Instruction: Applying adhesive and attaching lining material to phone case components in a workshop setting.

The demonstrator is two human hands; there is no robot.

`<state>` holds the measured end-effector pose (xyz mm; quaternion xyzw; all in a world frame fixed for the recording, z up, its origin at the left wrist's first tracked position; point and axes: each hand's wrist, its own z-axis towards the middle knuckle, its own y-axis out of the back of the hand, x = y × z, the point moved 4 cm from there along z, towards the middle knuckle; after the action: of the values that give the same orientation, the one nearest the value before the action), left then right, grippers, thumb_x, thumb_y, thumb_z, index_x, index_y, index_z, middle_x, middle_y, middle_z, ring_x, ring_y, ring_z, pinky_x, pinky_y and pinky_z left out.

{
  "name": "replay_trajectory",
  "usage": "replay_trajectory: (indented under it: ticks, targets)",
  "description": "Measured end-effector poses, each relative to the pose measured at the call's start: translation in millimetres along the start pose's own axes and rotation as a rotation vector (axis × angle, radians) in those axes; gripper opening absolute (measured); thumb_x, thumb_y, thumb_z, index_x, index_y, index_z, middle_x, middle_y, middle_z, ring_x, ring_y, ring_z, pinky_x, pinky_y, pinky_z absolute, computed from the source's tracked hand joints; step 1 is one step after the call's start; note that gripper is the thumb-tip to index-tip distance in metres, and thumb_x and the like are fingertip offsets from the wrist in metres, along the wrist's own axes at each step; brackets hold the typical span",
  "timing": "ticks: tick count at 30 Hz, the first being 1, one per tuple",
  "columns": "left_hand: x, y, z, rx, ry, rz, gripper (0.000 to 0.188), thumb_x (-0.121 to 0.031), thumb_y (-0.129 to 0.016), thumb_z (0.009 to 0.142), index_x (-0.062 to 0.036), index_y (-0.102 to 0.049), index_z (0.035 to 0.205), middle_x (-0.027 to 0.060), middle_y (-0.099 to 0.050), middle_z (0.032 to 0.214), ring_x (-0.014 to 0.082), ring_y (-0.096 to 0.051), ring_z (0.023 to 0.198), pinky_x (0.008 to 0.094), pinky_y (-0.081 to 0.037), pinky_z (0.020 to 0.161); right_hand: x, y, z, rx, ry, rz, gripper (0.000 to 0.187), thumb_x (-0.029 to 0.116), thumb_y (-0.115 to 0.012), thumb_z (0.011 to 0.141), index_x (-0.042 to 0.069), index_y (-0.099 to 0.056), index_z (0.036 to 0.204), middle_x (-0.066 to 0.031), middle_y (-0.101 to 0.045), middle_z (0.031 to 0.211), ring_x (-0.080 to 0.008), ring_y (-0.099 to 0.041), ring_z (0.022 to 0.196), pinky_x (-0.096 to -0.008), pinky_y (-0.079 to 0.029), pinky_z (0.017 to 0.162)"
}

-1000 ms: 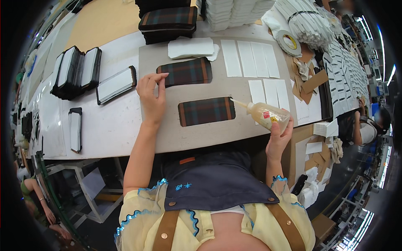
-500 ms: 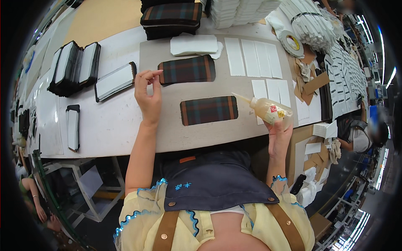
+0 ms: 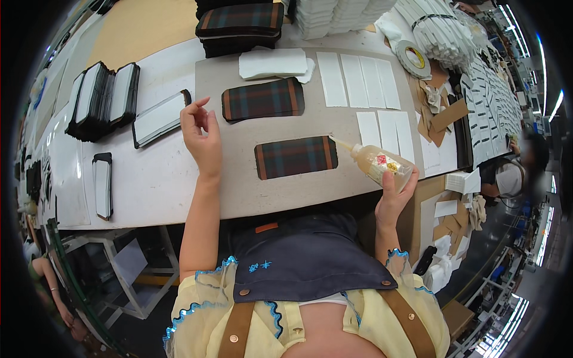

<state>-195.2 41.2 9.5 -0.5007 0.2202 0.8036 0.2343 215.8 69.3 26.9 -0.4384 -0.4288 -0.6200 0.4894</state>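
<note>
My right hand (image 3: 396,196) is wrapped round a clear squeeze bottle (image 3: 382,166) of pale yellowish liquid, tipped on its side. Its thin nozzle points left, with the tip at the upper right corner of a single dark plaid fabric panel (image 3: 296,157); I cannot tell whether they touch. Behind that panel lies a small stack of similar plaid panels (image 3: 263,99). My left hand (image 3: 201,132) hovers left of this stack, fingers loosely curled and apart, holding nothing. Just left of it rests a white panel with black edging (image 3: 160,119).
White strips (image 3: 363,81) lie in rows on the grey board (image 3: 239,197). Black-edged white pieces (image 3: 101,98) stand bunched at left. Farther back are a plaid stack (image 3: 240,27), white bundles (image 3: 328,18) and a tape roll (image 3: 413,61). A person (image 3: 513,173) is at right.
My left hand has drawn back leftward from the plaid stack. My right hand has turned a little, its thumb now over the bottle, and the nozzle has dipped slightly toward the single panel's corner.
</note>
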Motion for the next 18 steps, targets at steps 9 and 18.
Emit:
replay_trajectory:
  ticks: [9,18]
  targets:
    - [3.9,5.1,2.9,-0.020,0.010,0.001,0.031,0.008,-0.055,0.092,-0.0049,-0.063,0.119,0.0024,-0.057,0.120,0.0083,-0.047,0.087,0.0251,-0.044,0.083,-0.4,-6.3,0.0,-0.063,-0.098,0.028,0.045,0.017,-0.078,0.093,0.003,-0.050,0.126,-0.0049,-0.053,0.116,-0.0130,-0.053,0.107,-0.0293,-0.044,0.097]
    - [7.6,3.3,2.9,0.018,0.024,-0.014,0.025,0.003,-0.056,0.097,-0.0061,-0.065,0.118,0.0032,-0.059,0.127,0.0091,-0.055,0.095,0.0268,-0.046,0.087,0.5,-8.8,-0.4,-0.067,-0.090,0.021,0.045,0.018,-0.078,0.094,0.002,-0.050,0.126,-0.0053,-0.053,0.116,-0.0134,-0.053,0.108,-0.0297,-0.044,0.098]
